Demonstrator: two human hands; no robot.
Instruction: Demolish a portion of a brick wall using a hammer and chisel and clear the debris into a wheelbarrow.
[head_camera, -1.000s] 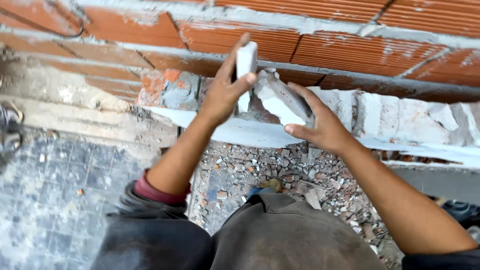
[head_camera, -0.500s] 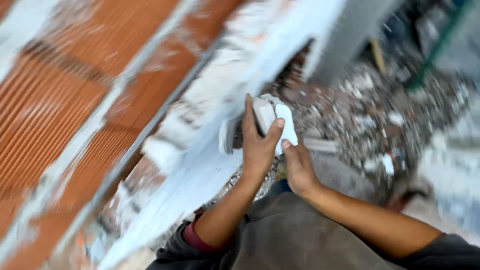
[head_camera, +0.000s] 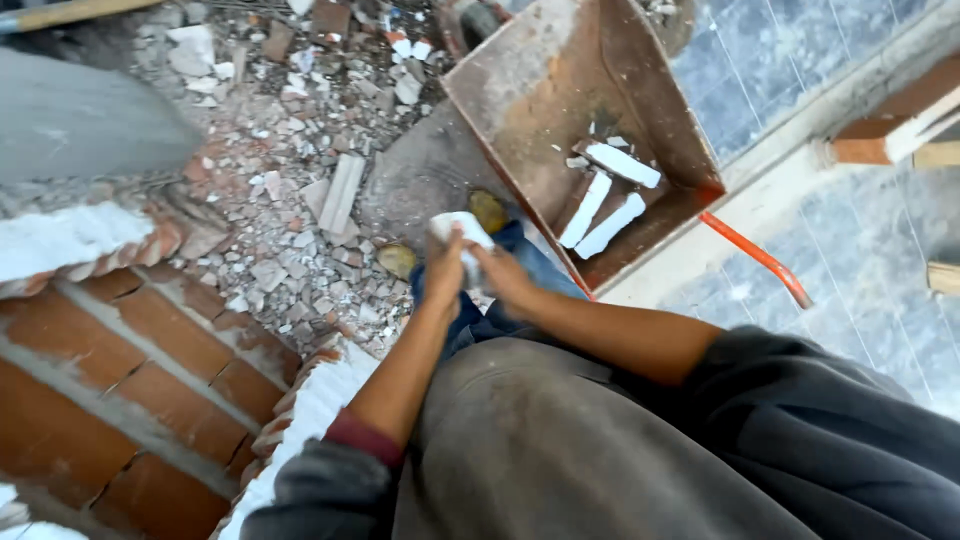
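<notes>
Both hands are wrapped around my white tile chunk: left hand grips it from below-left, right hand clamps the right side, fingers closed on it. It's a pale, chalky, broken slab, held above the rubble. Just right sits a rusty wheelbarrow with three similar white pieces. Brick wall at lower left.

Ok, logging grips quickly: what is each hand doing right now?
Left hand: closed on the white chunk, held over the rubble.
Right hand: closed on the same white chunk.
</notes>
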